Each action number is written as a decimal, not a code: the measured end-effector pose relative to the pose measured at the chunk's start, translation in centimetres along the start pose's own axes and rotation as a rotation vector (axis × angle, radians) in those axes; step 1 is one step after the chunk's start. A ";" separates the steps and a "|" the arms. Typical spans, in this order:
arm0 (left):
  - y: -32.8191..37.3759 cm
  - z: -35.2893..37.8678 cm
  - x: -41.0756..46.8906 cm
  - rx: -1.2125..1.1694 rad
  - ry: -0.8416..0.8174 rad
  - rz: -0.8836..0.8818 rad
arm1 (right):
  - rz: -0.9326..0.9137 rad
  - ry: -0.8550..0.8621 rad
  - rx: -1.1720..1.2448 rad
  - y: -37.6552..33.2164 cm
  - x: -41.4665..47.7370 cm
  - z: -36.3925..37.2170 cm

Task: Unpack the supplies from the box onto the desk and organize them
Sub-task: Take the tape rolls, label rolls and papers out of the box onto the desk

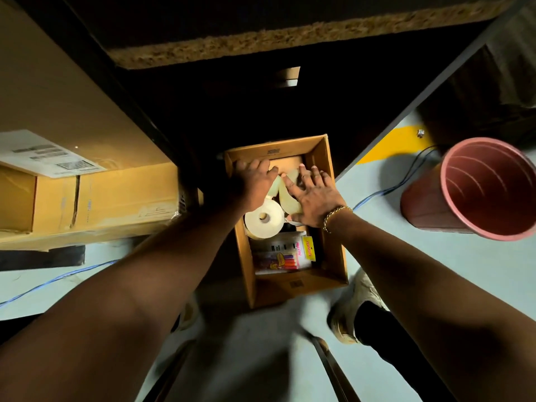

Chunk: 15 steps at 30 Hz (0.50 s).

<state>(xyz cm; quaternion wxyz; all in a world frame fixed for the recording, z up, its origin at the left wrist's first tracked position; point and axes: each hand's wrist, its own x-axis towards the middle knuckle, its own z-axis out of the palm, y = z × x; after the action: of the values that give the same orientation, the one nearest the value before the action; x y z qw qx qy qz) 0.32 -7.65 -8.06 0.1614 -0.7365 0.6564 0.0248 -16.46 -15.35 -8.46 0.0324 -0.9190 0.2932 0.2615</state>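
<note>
An open cardboard box (333,250) stands on the pale floor under the desk edge (261,42). Inside lie a white paper roll (265,219), pale tape rolls (290,198) at the far end, and packets of coloured markers (285,261) with a yellow packet (309,248) at the near end. My left hand (255,181) reaches into the box's far left, fingers curled over the pale rolls. My right hand (313,195), with a gold bracelet on the wrist, lies flat with fingers spread on the tape rolls. Whether either hand grips anything is hidden.
A large shut cardboard carton (87,195) with a shipping label lies at the left. A red bin (475,190) stands at the right, next to a blue cable (391,190). My shoe (353,303) is just behind the box. Chair legs show at the bottom.
</note>
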 end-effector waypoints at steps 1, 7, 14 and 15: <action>0.1 0.1 -0.1 -0.005 0.008 -0.011 | 0.008 0.033 0.012 -0.3 -0.3 0.4; 0.0 1.9 -0.4 -0.189 0.026 0.012 | 0.022 0.065 -0.010 -0.7 -0.8 0.3; 0.6 2.4 0.3 -0.383 -0.069 -0.096 | 0.012 0.106 0.005 -0.9 -1.1 0.9; 0.8 2.4 0.4 -0.382 -0.100 -0.112 | 0.010 0.108 0.010 -0.9 -1.1 1.0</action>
<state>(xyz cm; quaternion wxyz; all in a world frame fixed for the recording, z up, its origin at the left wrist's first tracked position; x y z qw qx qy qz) 0.02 -7.44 -10.63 0.0523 -0.7870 0.5889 0.1762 -17.17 -13.80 -8.90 0.0198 -0.9302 0.3004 0.2100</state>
